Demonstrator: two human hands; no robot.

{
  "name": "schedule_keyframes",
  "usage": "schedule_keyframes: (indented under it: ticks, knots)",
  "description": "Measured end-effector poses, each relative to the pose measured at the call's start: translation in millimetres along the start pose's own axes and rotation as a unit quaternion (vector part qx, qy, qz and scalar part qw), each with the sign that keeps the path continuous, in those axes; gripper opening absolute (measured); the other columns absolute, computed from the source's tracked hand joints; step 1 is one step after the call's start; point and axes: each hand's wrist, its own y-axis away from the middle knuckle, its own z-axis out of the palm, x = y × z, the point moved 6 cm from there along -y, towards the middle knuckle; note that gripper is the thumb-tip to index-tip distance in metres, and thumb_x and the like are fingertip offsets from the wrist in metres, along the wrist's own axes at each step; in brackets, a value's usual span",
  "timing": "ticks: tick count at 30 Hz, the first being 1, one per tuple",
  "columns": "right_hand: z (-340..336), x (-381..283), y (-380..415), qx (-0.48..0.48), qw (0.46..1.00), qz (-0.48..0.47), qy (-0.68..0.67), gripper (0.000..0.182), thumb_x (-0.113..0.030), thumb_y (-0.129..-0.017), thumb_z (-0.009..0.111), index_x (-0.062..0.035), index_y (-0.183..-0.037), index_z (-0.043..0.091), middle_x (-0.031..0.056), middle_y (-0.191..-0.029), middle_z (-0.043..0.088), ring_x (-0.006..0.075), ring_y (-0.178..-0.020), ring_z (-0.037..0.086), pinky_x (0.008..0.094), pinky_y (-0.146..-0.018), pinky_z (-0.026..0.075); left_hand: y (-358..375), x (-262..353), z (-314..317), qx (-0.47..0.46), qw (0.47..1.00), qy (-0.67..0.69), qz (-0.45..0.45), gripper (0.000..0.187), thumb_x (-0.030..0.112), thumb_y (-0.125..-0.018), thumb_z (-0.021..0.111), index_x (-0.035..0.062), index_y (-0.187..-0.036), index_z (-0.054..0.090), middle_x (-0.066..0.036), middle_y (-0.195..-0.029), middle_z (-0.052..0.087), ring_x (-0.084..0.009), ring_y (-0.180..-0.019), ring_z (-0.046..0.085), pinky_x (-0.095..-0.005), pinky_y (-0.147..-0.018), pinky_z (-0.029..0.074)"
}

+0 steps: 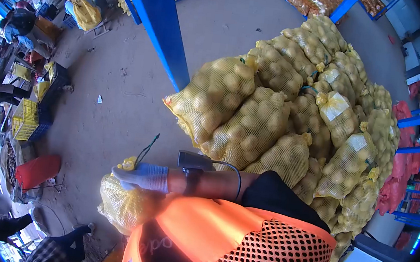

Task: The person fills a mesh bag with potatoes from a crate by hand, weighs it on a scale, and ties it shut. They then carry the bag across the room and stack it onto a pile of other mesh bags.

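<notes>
My right hand (pixel 138 176), in a pale grey-blue knitted glove, reaches across the front of my body. It is closed on the gathered neck of a yellow mesh sack (pixel 121 205). The sack hangs below the hand, its lower part partly hidden by my orange vest. A dark green tie string (pixel 148 148) sticks up from the bunched top beside the fingers. My left hand does not show. To the right of my forearm lies a big pile of full mesh sacks of potatoes (pixel 258 117), several with white labels.
A blue post (pixel 157 26) rises just left of the pile. Along the left, people sit or work near yellow crates (pixel 25 119) and a red bundle (pixel 38 171). More sacks lie behind blue frames at the top; red sacks (pixel 401 168) stand at right.
</notes>
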Motion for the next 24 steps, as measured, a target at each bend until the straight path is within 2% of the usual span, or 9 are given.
schedule_keyframes:
  ticks: [2, 4, 9, 11, 16, 20, 22, 24]
  knots:
    - [-13.7, 1.2, -9.9, 0.012, 1.000, -0.001, 0.000, 0.051, -0.054, -0.094, 0.045, -0.0135, -0.064, 0.046, -0.0015, -0.062, 0.045, 0.0097, -0.062, 0.038, 0.0272, -0.065, 0.033, -20.7, 6.4, 6.8, -0.008, 1.000, 0.007, -0.006, 0.039, 0.038, -0.089, 0.054, 0.0057, -0.110, 0.057, -0.012, -0.109, 0.060, -0.0281, -0.103, 0.056, -0.0399, -0.092, 0.044]
    - [-30.4, -0.8, -24.3, 0.052, 0.998, -0.021, 0.025, 0.045, -0.042, -0.099, 0.042, -0.0132, -0.065, 0.042, -0.0044, -0.058, 0.038, 0.0069, -0.056, 0.030, 0.0252, -0.054, 0.028, -42.3, 11.2, 12.1, -0.020, 1.000, 0.014, -0.014, 0.040, 0.039, -0.089, 0.053, 0.0057, -0.111, 0.057, -0.012, -0.109, 0.060, -0.0280, -0.103, 0.056, -0.0399, -0.092, 0.044]
    - [-71.9, -37.1, -48.7, 0.114, 0.991, -0.052, 0.055, 0.046, -0.045, -0.099, 0.040, -0.0144, -0.064, 0.040, -0.0045, -0.059, 0.035, 0.0074, -0.057, 0.029, 0.0251, -0.056, 0.028, -113.3, 34.2, 22.9, -0.076, 0.996, 0.025, -0.044, 0.040, 0.040, -0.090, 0.052, 0.0056, -0.111, 0.057, -0.012, -0.109, 0.060, -0.0279, -0.103, 0.056, -0.0400, -0.092, 0.044]
    - [-89.3, -50.7, -60.0, 0.163, 0.985, -0.043, 0.044, 0.056, -0.059, -0.095, 0.038, -0.0149, -0.060, 0.039, -0.0028, -0.063, 0.040, 0.0102, -0.063, 0.033, 0.0255, -0.068, 0.030, -153.8, 54.2, 28.5, -0.115, 0.991, 0.020, -0.065, 0.041, 0.040, -0.090, 0.051, 0.0056, -0.111, 0.057, -0.012, -0.109, 0.060, -0.0279, -0.103, 0.056, -0.0400, -0.092, 0.044]
    - [-112.8, -75.3, -150.6, 0.248, 0.960, -0.100, 0.083, 0.049, -0.053, -0.097, 0.038, -0.0155, -0.066, 0.038, -0.0056, -0.064, 0.034, 0.0082, -0.063, 0.029, 0.0243, -0.063, 0.030, -264.7, 124.9, -3.3, -0.172, 0.979, 0.050, -0.097, 0.041, 0.041, -0.091, 0.050, 0.0056, -0.111, 0.057, -0.012, -0.109, 0.060, -0.0278, -0.103, 0.055, -0.0401, -0.092, 0.044]
    - [-129.2, -55.0, -239.8, 0.308, 0.946, -0.096, 0.023, 0.049, -0.054, -0.097, 0.039, -0.0169, -0.065, 0.036, -0.0059, -0.062, 0.033, 0.0064, -0.059, 0.030, 0.0235, -0.057, 0.030, -356.2, 178.3, -43.6, -0.222, 0.963, 0.078, -0.131, 0.042, 0.042, -0.092, 0.049, 0.0055, -0.111, 0.057, -0.012, -0.109, 0.060, -0.0278, -0.103, 0.055, -0.0402, -0.092, 0.044]
    - [-131.0, -51.4, -266.4, 0.363, 0.917, -0.096, -0.135, 0.050, -0.055, -0.096, 0.040, -0.0172, -0.064, 0.036, -0.0059, -0.060, 0.034, 0.0053, -0.054, 0.031, 0.0223, -0.052, 0.030, -398.0, 203.7, -49.3, -0.242, 0.953, 0.105, -0.152, 0.042, 0.042, -0.092, 0.049, 0.0055, -0.111, 0.057, -0.012, -0.110, 0.060, -0.0277, -0.103, 0.055, -0.0402, -0.092, 0.044]
    - [-141.6, -44.9, -295.8, 0.384, 0.907, -0.093, -0.147, 0.050, -0.055, -0.095, 0.040, -0.0174, -0.063, 0.036, -0.0058, -0.059, 0.034, 0.0052, -0.053, 0.032, 0.0222, -0.050, 0.030, -431.6, 227.8, -48.2, -0.254, 0.945, 0.119, -0.169, 0.043, 0.043, -0.092, 0.048, 0.0055, -0.112, 0.056, -0.012, -0.110, 0.060, -0.0277, -0.103, 0.055, -0.0402, -0.092, 0.044]
